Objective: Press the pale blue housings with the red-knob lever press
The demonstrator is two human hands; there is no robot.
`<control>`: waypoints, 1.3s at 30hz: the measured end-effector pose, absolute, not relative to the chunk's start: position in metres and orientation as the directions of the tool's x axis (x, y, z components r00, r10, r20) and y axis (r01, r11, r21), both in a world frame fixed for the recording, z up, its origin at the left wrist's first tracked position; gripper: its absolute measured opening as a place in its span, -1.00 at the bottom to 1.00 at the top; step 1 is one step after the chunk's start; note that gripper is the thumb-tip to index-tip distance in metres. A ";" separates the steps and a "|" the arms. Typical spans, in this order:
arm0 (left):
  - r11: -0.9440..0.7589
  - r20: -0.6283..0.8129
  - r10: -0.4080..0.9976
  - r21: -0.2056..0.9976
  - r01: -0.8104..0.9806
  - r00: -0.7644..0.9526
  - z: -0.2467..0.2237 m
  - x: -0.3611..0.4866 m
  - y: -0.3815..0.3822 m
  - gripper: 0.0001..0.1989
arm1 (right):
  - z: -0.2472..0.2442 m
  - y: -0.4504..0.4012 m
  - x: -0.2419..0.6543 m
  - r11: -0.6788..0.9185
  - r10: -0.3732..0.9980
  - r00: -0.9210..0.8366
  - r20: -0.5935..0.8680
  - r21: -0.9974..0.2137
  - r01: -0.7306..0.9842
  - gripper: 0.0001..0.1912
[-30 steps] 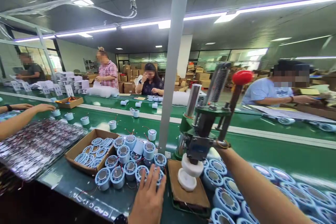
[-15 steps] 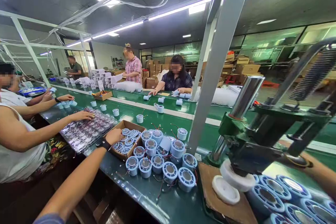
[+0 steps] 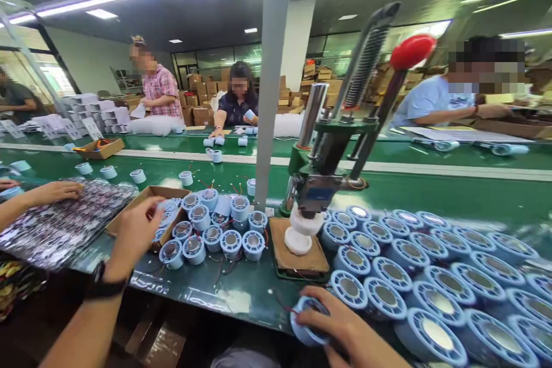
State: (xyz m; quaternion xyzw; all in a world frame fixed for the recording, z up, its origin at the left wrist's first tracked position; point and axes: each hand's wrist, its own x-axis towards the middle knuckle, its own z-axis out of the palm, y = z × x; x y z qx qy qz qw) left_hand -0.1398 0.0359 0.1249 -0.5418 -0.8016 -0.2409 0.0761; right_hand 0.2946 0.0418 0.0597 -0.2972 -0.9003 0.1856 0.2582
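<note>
- Our right hand wraps thumb and fingers around a light-blue housing, at six o'clock from the green press.
- Our left hand curls at the carton of blue rings, toward nine o'clock; we cannot tell whether it pinches one.
- Rows of housings stand toward four o'clock.

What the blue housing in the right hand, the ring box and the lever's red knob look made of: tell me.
Blue housing: probably moulded plastic, smooth, satin, one even pale colour.
Ring box: cardboard by the look, matte brown with thin walls.
Red knob: glossy, with a highlight; likely plastic, though painted metal is possible.
</note>
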 end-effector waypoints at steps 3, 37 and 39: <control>-0.095 0.282 0.956 0.568 0.818 -0.085 0.080 -0.052 0.011 -0.75 | 0.045 0.048 0.268 0.705 0.671 -0.675 0.306 -0.544 0.454 -0.38; -0.161 0.155 0.986 0.777 0.608 0.064 0.019 0.064 0.017 -0.29 | -0.042 0.030 0.206 0.425 0.904 -0.116 0.412 -0.832 0.357 -0.27; -0.146 0.146 0.988 0.799 0.584 0.048 0.019 0.065 0.015 -0.31 | -0.040 0.031 0.207 0.437 0.899 -0.145 0.413 -0.830 0.347 -0.19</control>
